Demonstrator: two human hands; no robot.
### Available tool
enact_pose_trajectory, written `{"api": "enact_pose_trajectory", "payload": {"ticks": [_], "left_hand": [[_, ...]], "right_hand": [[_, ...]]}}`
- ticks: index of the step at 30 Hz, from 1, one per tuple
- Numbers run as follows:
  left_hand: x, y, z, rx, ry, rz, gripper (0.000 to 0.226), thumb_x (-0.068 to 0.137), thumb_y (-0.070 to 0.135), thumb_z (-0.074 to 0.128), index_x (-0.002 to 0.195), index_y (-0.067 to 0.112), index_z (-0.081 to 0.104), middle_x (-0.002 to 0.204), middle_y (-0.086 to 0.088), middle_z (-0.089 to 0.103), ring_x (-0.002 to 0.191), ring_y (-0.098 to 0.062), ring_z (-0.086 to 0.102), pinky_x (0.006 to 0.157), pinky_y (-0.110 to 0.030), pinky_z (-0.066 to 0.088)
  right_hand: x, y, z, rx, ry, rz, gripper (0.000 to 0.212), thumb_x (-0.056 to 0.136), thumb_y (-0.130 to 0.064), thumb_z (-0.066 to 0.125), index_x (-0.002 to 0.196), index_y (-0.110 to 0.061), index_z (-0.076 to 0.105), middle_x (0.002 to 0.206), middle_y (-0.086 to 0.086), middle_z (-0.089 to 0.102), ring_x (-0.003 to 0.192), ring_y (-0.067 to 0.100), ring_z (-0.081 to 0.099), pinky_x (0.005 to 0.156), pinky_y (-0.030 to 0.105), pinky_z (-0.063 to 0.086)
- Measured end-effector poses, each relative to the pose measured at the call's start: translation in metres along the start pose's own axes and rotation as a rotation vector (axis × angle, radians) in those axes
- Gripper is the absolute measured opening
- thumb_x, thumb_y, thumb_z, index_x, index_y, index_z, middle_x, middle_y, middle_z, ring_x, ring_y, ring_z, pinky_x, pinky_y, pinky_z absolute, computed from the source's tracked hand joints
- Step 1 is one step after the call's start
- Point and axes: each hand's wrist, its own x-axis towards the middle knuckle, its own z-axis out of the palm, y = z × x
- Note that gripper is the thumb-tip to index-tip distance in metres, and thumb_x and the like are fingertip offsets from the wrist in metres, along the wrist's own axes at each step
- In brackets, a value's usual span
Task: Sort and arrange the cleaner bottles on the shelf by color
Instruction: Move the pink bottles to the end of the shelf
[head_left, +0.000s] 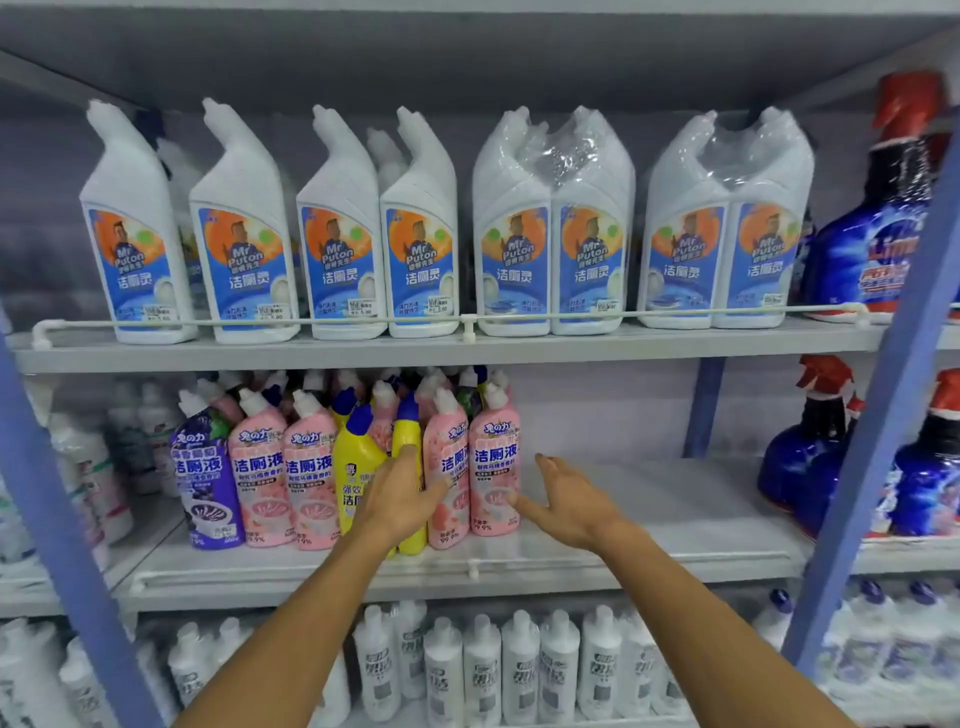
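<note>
On the middle shelf (649, 540) stands a mixed row of cleaner bottles: a purple bottle (205, 483) at the left, two pink bottles (283, 467), two yellow bottles with blue caps (358, 457), then two more pink bottles (493, 467). My left hand (400, 499) grips the narrow yellow bottle (408, 431) in the front row. My right hand (566, 499) hovers open just right of the last pink bottle, fingers spread, thumb close to its label. More pink and blue-capped bottles stand behind the front row.
White Mr Puton bottles (337, 249) line the top shelf behind a rail. Dark blue spray bottles with red triggers (872, 244) stand at the right on two levels. White bottles (519, 665) fill the bottom shelf. Bare shelf lies right of the pink bottles.
</note>
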Motion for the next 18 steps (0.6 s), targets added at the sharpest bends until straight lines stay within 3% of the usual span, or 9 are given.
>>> {"api": "enact_pose_trajectory", "payload": {"ticks": [3, 5, 6, 9, 13, 16, 18], "left_hand": [[0.01, 0.007, -0.002, -0.179, 0.167, -0.056, 0.055, 0.094, 0.032, 0.07, 0.137, 0.005, 0.05, 0.092, -0.007, 0.062, 0.084, -0.026, 0.062, 0.069, -0.041, 0.052], [0.017, 0.018, -0.001, -0.286, 0.208, -0.018, 0.054, 0.091, 0.028, 0.074, 0.137, 0.005, 0.053, 0.1, -0.012, 0.069, 0.095, -0.028, 0.068, 0.078, -0.042, 0.055], [0.022, 0.023, 0.001, -0.308, 0.211, 0.0, 0.052, 0.09, 0.026, 0.075, 0.134, 0.006, 0.056, 0.099, -0.012, 0.07, 0.091, -0.027, 0.068, 0.077, -0.04, 0.055], [0.037, 0.029, 0.009, -0.231, 0.237, -0.021, 0.038, 0.085, 0.028, 0.077, 0.112, 0.005, 0.063, 0.083, -0.01, 0.069, 0.076, -0.028, 0.066, 0.07, -0.042, 0.054], [0.052, 0.025, 0.027, -0.136, 0.239, -0.06, 0.031, 0.081, 0.033, 0.08, 0.089, 0.007, 0.066, 0.096, -0.02, 0.067, 0.095, -0.039, 0.065, 0.075, -0.04, 0.051], [0.057, 0.017, 0.05, -0.217, 0.198, -0.019, 0.037, 0.083, 0.025, 0.079, 0.112, 0.007, 0.065, 0.11, -0.021, 0.065, 0.107, -0.04, 0.063, 0.084, -0.042, 0.053], [0.056, 0.011, 0.068, -0.271, 0.171, -0.03, 0.061, 0.086, 0.023, 0.076, 0.137, 0.01, 0.047, 0.116, -0.02, 0.068, 0.106, -0.042, 0.065, 0.084, -0.046, 0.055]], "right_hand": [[0.019, 0.003, -0.001, 0.128, 0.075, 0.041, 0.1, 0.092, -0.072, 0.052, 0.162, -0.01, 0.017, 0.165, 0.012, 0.03, 0.149, 0.029, 0.035, 0.118, 0.047, 0.037], [0.035, 0.003, -0.003, 0.207, 0.105, 0.055, 0.101, 0.091, -0.068, 0.058, 0.162, -0.01, 0.017, 0.164, 0.013, 0.031, 0.149, 0.029, 0.035, 0.118, 0.046, 0.038], [0.044, 0.002, -0.003, 0.261, 0.125, 0.065, 0.101, 0.091, -0.065, 0.061, 0.162, -0.009, 0.017, 0.164, 0.013, 0.032, 0.149, 0.029, 0.035, 0.118, 0.044, 0.037], [0.066, -0.001, -0.001, 0.483, 0.19, 0.083, 0.102, 0.087, -0.059, 0.071, 0.161, -0.01, 0.021, 0.162, 0.011, 0.037, 0.146, 0.029, 0.041, 0.114, 0.04, 0.041], [0.082, -0.005, 0.017, 0.653, 0.209, 0.065, 0.07, 0.087, -0.037, 0.08, 0.144, -0.018, 0.042, 0.13, 0.0, 0.061, 0.124, 0.022, 0.06, 0.089, 0.022, 0.05], [0.088, 0.001, 0.039, 0.777, 0.318, 0.064, 0.058, 0.085, -0.028, 0.084, 0.129, -0.026, 0.046, 0.113, -0.007, 0.065, 0.1, 0.008, 0.066, 0.068, 0.012, 0.053], [0.093, 0.006, 0.048, 0.792, 0.387, 0.088, 0.048, 0.083, -0.028, 0.085, 0.117, -0.025, 0.052, 0.11, -0.003, 0.068, 0.096, 0.007, 0.066, 0.07, 0.015, 0.055]]}}
